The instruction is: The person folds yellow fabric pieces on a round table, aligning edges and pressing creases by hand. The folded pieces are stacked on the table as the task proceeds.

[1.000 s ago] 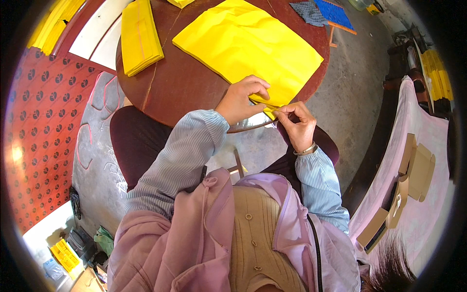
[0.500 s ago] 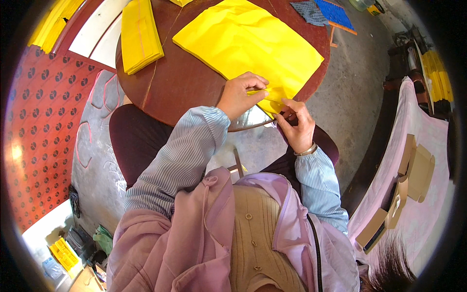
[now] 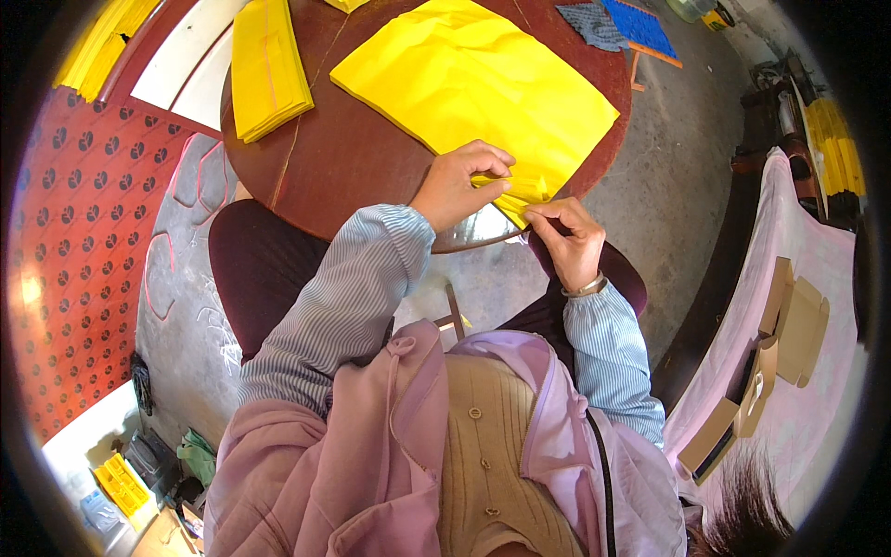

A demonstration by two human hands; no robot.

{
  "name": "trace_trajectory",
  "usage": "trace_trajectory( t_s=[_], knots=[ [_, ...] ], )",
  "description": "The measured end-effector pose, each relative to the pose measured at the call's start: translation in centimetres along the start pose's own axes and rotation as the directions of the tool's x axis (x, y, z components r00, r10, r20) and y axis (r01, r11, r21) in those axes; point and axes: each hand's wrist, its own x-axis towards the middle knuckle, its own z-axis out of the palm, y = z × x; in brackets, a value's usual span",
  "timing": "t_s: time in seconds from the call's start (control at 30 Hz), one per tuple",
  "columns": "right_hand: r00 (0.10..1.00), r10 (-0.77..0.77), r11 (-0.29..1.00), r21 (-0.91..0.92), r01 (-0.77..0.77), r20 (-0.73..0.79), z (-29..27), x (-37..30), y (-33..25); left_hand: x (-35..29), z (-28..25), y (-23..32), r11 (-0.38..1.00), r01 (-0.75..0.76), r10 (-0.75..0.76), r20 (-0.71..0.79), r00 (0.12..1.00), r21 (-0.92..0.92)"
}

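Large yellow sheets point(image 3: 473, 84), paper or thin fabric, lie in a flat layer on the round brown table point(image 3: 325, 176). Their near corner reaches the table's front edge and is creased and partly folded. My left hand point(image 3: 462, 186) pinches that corner from the left, thumb and forefinger on the yellow material. From the right, my right hand point(image 3: 568, 239) grips the tip of the same corner between thumb and fingers. Whether one sheet or several are in the pinch cannot be made out.
A folded stack of yellow sheets point(image 3: 269, 74) lies at the table's left. Grey cloth point(image 3: 592, 25) and a blue bristly board point(image 3: 640, 28) are at the far right. Opened cardboard boxes point(image 3: 756, 385) rest on a pink-covered surface point(image 3: 817, 278) to the right.
My right hand's fingers have closed together at the corner's tip and shifted slightly down and left. The folded corner is bunched up more. My left hand has barely moved.
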Motion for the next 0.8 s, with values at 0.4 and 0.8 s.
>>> trace_trajectory(
  t_s=[0.4,0.8],
  knots=[
    [1.000,0.000,0.999,0.043,0.002,-0.025,0.6,0.0,0.4,-0.5,0.0,0.6,0.988,-0.123,0.121,0.027,0.992,0.098],
    [0.979,-0.202,0.975,-0.092,0.202,0.016,0.0,0.1,0.2,-0.2,0.7,0.6,1.000,0.007,-0.004,-0.071,0.997,0.030]
  ],
)
